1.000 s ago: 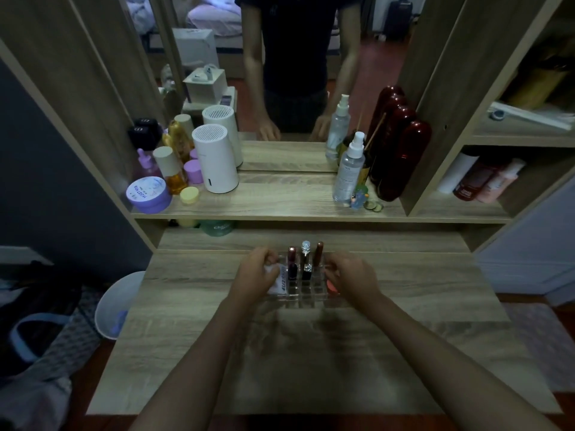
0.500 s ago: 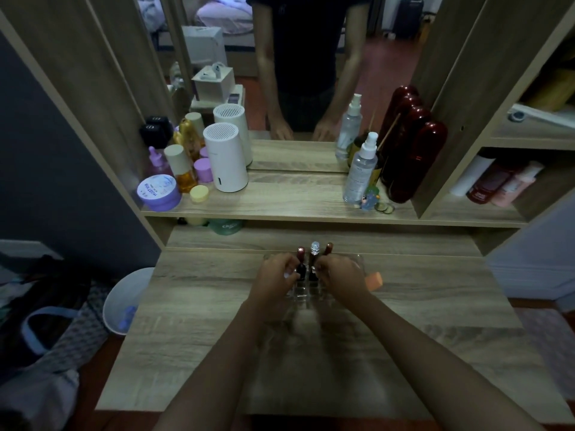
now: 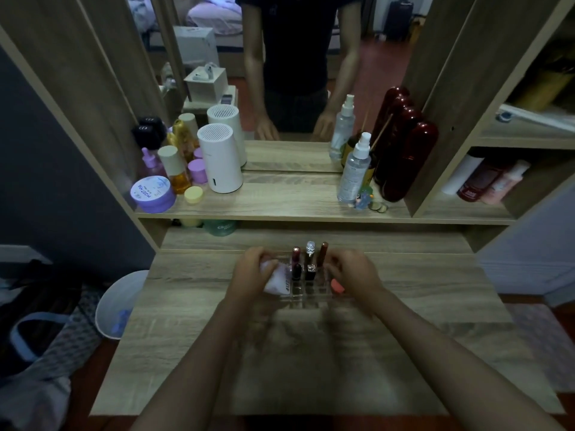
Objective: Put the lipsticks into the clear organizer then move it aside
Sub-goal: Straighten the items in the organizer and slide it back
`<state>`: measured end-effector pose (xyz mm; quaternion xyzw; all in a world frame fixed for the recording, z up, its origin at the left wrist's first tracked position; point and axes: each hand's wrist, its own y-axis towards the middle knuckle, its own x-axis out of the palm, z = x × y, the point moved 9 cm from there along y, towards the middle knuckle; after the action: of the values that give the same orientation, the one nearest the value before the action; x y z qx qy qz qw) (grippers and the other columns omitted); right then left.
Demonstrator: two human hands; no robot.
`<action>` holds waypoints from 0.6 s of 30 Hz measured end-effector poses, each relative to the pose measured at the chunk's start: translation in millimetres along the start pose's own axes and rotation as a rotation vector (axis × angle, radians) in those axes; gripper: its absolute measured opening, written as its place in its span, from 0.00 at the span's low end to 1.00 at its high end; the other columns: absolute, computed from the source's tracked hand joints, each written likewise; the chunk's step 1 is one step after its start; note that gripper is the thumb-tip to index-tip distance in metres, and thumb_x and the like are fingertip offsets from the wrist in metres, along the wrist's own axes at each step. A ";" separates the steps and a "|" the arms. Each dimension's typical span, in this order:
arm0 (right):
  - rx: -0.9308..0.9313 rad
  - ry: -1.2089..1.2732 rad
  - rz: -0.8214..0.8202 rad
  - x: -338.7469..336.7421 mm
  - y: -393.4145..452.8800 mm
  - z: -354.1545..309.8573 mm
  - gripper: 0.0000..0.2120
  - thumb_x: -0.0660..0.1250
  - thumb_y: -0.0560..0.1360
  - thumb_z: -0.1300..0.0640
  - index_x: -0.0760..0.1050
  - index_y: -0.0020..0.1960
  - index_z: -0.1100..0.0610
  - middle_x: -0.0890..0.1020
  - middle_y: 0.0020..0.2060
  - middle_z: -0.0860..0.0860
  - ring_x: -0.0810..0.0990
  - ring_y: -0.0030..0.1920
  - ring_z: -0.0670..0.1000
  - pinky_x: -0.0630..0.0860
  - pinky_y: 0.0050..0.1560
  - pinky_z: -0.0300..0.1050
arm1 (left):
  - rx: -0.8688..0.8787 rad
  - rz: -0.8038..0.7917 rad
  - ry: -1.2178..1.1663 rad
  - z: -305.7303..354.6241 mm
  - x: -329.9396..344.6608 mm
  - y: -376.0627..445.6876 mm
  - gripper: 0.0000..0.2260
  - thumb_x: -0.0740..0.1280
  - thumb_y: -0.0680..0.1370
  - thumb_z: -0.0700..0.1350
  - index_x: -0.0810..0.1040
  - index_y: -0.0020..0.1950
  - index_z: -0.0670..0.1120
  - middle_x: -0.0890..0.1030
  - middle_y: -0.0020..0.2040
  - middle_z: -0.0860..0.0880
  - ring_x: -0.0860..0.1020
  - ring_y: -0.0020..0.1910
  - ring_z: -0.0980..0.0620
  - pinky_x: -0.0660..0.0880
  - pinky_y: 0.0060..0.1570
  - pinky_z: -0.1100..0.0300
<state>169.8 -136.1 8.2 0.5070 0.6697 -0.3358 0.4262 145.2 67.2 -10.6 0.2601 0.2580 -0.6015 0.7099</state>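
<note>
Clear organizer point(image 3: 306, 292): transparent compartmented tray, standing on the wood-grain desk point(image 3: 420, 306) toward its far edge, midway across, directly between the two hands.

Lipsticks point(image 3: 308, 262): several upright in the organizer's middle compartments; a dark red tube at left, a clear-capped tube in the centre, a brown-red tube at right, with two shorter dark tubes in front of them. Exact count cannot be told.

Left hand point(image 3: 253, 273): at the organizer's left end, fingers curled inward, grip narrow and closed against that side. A pale, whitish item point(image 3: 277, 279) with dark lettering sits between this hand and the lipsticks; whether it lies in the tray or in the hand cannot be told.

Right hand point(image 3: 354, 275): at the organizer's right end, fingers bent around that side, grip narrow and holding the tray wall. A small orange object point(image 3: 337, 287) shows just under the thumb, touching the tray's right end.

Shelf point(image 3: 280, 202) behind the desk: white cylindrical device point(image 3: 220, 163), purple jar point(image 3: 152, 194), clear spray bottle point(image 3: 354, 169), dark red bottles point(image 3: 407, 157).

Mirror point(image 3: 295, 73) above the shelf: reflects the person's arms and dark top.

Floor at left: white bin point(image 3: 119, 303).
</note>
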 end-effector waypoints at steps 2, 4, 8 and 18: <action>0.031 0.022 0.042 -16.1 -1.4 15.9 0.05 0.67 0.74 0.57 0.79 0.44 0.58 0.84 0.40 0.56 0.82 0.43 0.59 0.70 0.38 0.44 | -0.024 0.037 0.015 -6.2 -11.2 0.3 0.07 0.67 0.74 0.39 0.79 0.51 0.38 0.82 0.49 0.39 0.78 0.48 0.44 0.73 0.47 0.55; 0.090 0.045 0.101 -32.7 -3.2 35.6 0.05 0.66 0.74 0.57 0.79 0.44 0.59 0.85 0.41 0.58 0.82 0.44 0.60 0.74 0.40 0.47 | -0.077 0.079 -0.005 -15.3 -20.4 -1.4 0.07 0.66 0.74 0.37 0.80 0.50 0.38 0.82 0.49 0.39 0.78 0.46 0.45 0.74 0.47 0.54; 0.278 0.119 0.214 -52.6 -14.9 85.9 0.07 0.64 0.75 0.63 0.80 0.48 0.63 0.85 0.45 0.63 0.82 0.47 0.63 0.76 0.46 0.53 | -0.192 0.004 -0.016 -39.6 -17.8 -7.4 0.09 0.65 0.74 0.36 0.80 0.52 0.36 0.83 0.51 0.37 0.80 0.49 0.43 0.74 0.49 0.56; 0.547 0.764 -0.312 43.1 -68.7 103.8 0.17 0.50 0.77 0.75 0.74 0.45 0.61 0.73 0.31 0.57 0.71 0.13 0.41 0.63 0.13 0.29 | -0.549 -0.163 -0.338 -87.9 21.0 -39.8 0.11 0.62 0.77 0.33 0.78 0.57 0.32 0.78 0.32 0.46 0.74 0.30 0.51 0.71 0.34 0.60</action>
<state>122.1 -228.6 -72.6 0.5809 0.7333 -0.3492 -0.0537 104.2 106.2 -91.5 -0.0656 0.3089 -0.5991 0.7358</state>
